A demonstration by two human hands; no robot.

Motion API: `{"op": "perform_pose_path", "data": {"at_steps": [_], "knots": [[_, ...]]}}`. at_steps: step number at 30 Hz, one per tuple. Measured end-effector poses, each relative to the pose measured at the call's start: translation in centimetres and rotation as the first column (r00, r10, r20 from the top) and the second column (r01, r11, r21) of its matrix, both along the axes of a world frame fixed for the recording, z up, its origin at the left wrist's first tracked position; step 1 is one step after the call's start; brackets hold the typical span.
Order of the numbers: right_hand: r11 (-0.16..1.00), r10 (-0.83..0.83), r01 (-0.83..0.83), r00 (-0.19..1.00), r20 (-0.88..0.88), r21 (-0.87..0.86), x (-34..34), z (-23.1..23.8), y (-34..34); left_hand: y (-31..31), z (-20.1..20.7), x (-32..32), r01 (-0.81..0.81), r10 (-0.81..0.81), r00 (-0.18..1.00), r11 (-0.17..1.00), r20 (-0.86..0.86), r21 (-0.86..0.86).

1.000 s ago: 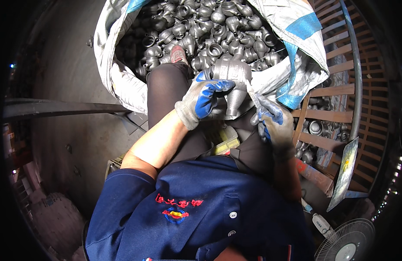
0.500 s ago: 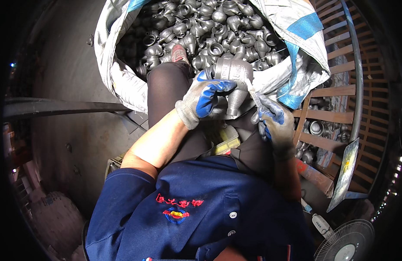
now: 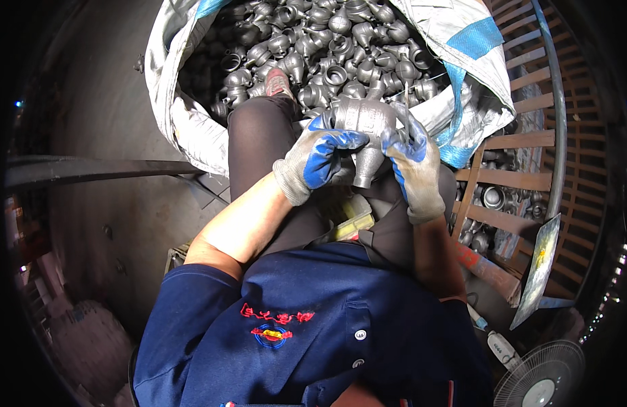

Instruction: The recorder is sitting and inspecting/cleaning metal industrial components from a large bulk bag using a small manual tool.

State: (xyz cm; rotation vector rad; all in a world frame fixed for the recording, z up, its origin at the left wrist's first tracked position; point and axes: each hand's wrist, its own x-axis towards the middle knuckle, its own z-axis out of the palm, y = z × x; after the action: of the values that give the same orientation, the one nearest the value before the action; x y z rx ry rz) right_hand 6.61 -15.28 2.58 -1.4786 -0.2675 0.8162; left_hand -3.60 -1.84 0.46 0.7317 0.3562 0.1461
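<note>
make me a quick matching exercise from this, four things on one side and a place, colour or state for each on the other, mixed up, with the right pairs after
Things
1. fan
2. big bag
3. shirt
4. large metal fitting

Place, colour or state
A. dark blue, with red embroidery on the chest
B. held in the gloved left hand
C. white with blue bands, full of grey metal parts
D. at the lower right of the picture

Right pairs
1-D
2-C
3-A
4-B
</note>
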Motion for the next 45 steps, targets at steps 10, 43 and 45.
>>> {"op": "perform_pose_path", "data": {"at_steps": [10, 43, 45], "knots": [[0.949, -0.017, -0.004, 0.998, 0.061, 0.317, 0.3, -2.1, 0.0, 1.6, 0.3, -0.4, 0.132, -0.142, 0.990, 0.963, -0.027, -0.235], [0.441, 0.885, -0.702, 0.444, -0.140, 0.559, -12.3, -7.4, 24.7, 2.0, 6.1, -9.2, -0.100, 0.133, 0.986, 0.952, -0.098, 0.290], [0.426, 0.894, -0.692, 0.422, -0.153, 0.583, -13.1, -7.6, 24.9, 1.9, 6.3, -8.9, -0.090, 0.128, 0.987, 0.944, -0.100, 0.319]]}}
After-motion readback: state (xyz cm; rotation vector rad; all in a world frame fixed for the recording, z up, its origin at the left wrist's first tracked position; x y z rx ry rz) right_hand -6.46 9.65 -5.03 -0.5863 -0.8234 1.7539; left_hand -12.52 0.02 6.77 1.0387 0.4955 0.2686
